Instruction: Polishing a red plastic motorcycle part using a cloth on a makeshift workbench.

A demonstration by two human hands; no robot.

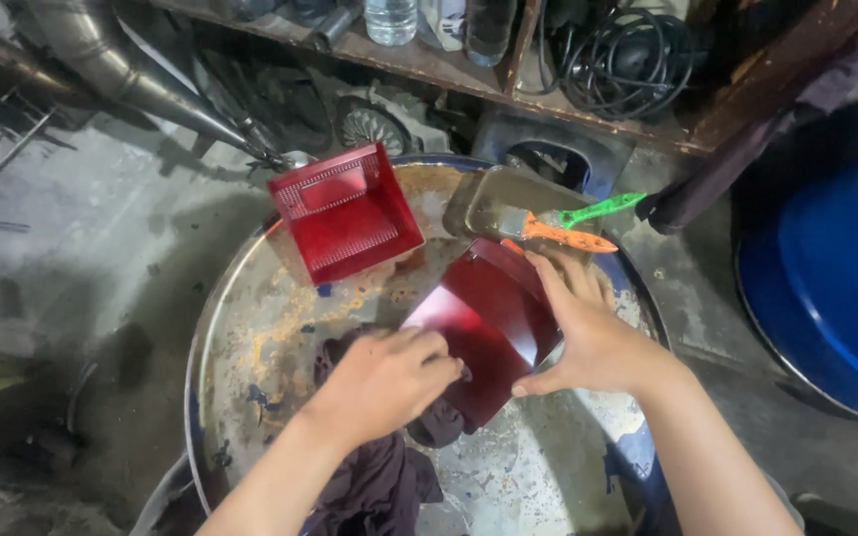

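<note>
Rusty drum top [280,328], cluttered workshop, grey concrete floor.
Centre frame: right hand [593,342] grips dark red lens [484,323]; left hand [384,382] closed, pressing dark rag [379,476] on it. Cluttered shelf [429,62] along top.

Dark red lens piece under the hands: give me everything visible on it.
The dark red lens piece is a glossy, translucent-looking plastic panel, roughly rectangular with a bent face and a bright highlight along its left part. It lies tilted on the rusty drum top. The right hand grips its right edge; the left hand presses a dark cloth against its lower left. No cracks are visible, and its underside is hidden.
</note>
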